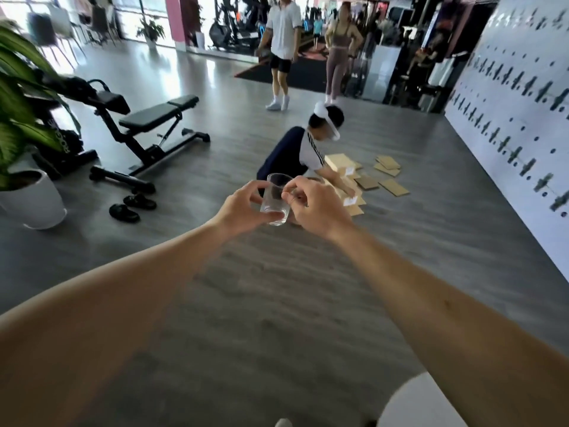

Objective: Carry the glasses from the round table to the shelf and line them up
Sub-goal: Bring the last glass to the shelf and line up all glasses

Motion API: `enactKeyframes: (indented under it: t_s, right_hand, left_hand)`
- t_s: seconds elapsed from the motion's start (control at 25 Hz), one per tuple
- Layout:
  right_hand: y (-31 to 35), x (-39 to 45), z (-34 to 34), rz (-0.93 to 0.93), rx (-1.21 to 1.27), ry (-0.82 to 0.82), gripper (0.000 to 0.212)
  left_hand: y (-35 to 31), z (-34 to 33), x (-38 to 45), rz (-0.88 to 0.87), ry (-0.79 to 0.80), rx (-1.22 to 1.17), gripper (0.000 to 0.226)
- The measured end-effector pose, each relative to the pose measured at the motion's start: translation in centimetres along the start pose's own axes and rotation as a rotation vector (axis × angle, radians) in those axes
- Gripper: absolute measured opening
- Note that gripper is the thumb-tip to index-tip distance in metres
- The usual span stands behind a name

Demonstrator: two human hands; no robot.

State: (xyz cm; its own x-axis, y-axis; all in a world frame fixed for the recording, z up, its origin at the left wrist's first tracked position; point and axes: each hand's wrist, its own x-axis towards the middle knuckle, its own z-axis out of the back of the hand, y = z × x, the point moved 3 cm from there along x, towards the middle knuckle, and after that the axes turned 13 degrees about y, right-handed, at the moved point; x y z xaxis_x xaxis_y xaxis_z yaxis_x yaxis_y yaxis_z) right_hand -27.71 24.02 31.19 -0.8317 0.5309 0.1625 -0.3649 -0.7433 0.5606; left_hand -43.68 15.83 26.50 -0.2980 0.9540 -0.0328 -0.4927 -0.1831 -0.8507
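Glass [275, 200] sits between both hands, left hand [243, 206] pinching its side, right hand [314, 204] pinching the rim. Such light fingertip holds could let it slip onto the floor [277, 297] mid-carry.

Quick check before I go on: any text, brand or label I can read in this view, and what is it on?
"ROGUE", white letters running vertically on the black frame of the gym equipment behind the green plant.
White labels on the brown cardboard pieces on the floor: too small to read.
Dark marks on the white wall panel: a pattern, not readable text.
Clear drinking glass: no text visible.
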Motion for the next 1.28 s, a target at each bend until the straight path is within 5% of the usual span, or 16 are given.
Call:
enactKeyframes:
  t_s: [0.44, 0.96, 1.28]
  right_hand:
    - [-3.4, 23.5, 6.0, 0.112, -0.029, 0.076, 0.015]
    - [-2.8, 49.1, 1.1, 0.169, -0.005, 0.075, 0.014]
    - [-0.5, 61.0, -1.9, 0.327, 0.001, 0.161, 0.018]
  left_hand:
    - [-0.5, 11.0, 19.3, 0.019, -0.132, -0.085, 0.076]
    - [8.0, 28.5, 36.2, 0.023, -0.194, -0.011, 0.084]
    - [11.5, 36.3, 39.8, 0.099, -0.378, -0.001, 0.075]
